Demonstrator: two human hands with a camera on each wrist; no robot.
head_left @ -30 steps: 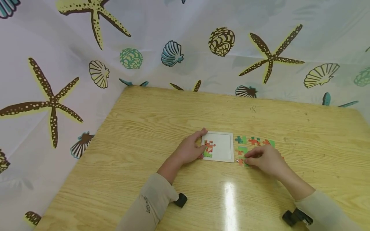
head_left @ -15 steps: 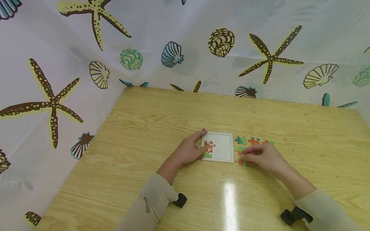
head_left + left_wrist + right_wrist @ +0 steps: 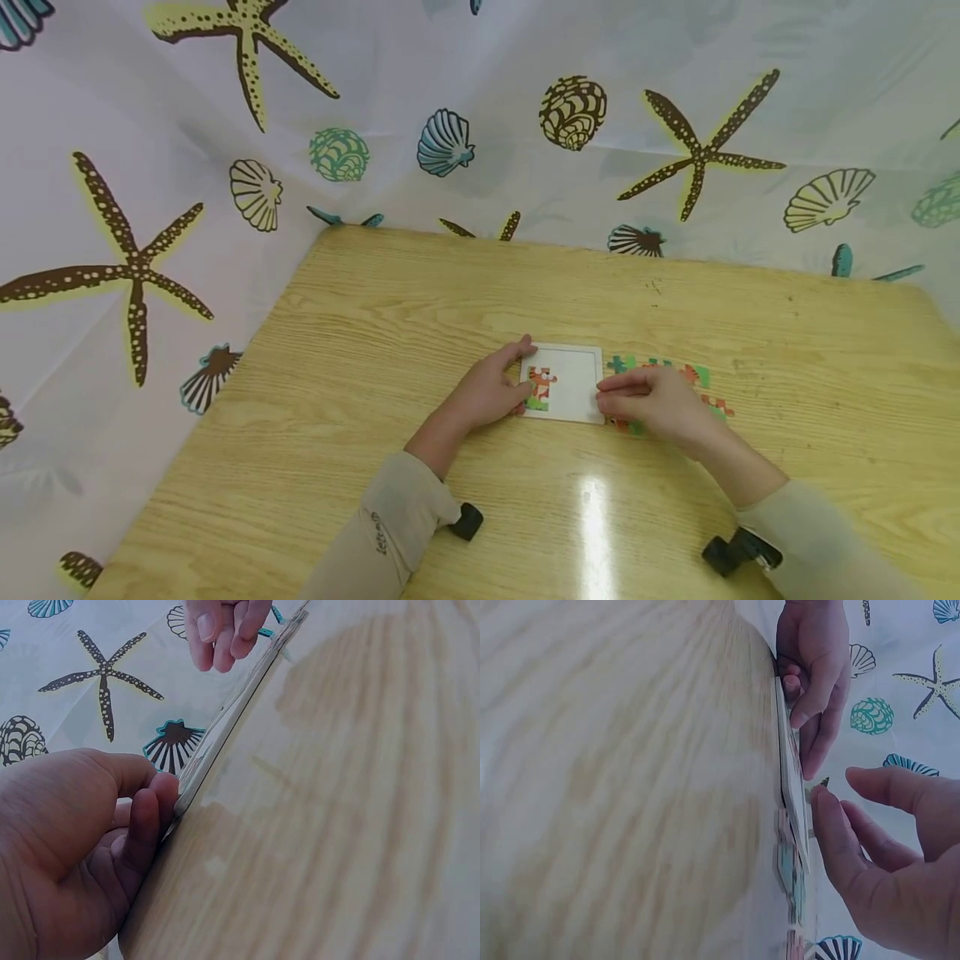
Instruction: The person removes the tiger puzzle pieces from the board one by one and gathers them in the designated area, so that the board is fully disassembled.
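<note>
In the head view my left hand (image 3: 483, 387) grips the left side of a white puzzle board (image 3: 573, 371), thumb on top by the joined orange-and-green jigsaw pieces (image 3: 540, 387). The left wrist view shows the hand (image 3: 82, 840) at the raised edge of the board (image 3: 210, 742). My right hand (image 3: 667, 412) is over the board's right rim, with thumb and forefinger pointing left. In the right wrist view the right hand's (image 3: 900, 862) thumb and forefinger stand apart, and no piece shows clearly between them. Whether they hold one is hidden in the head view.
Loose jigsaw pieces (image 3: 696, 375) in green and orange lie right of the board, partly covered by the right hand. The wooden table (image 3: 375, 333) meets a white cloth (image 3: 495, 183) printed with starfish and shells at the back and left.
My right hand has moved left from the loose pieces to the board's right rim, uncovering pieces at the far right. The left hand and board have stayed nearly still.
</note>
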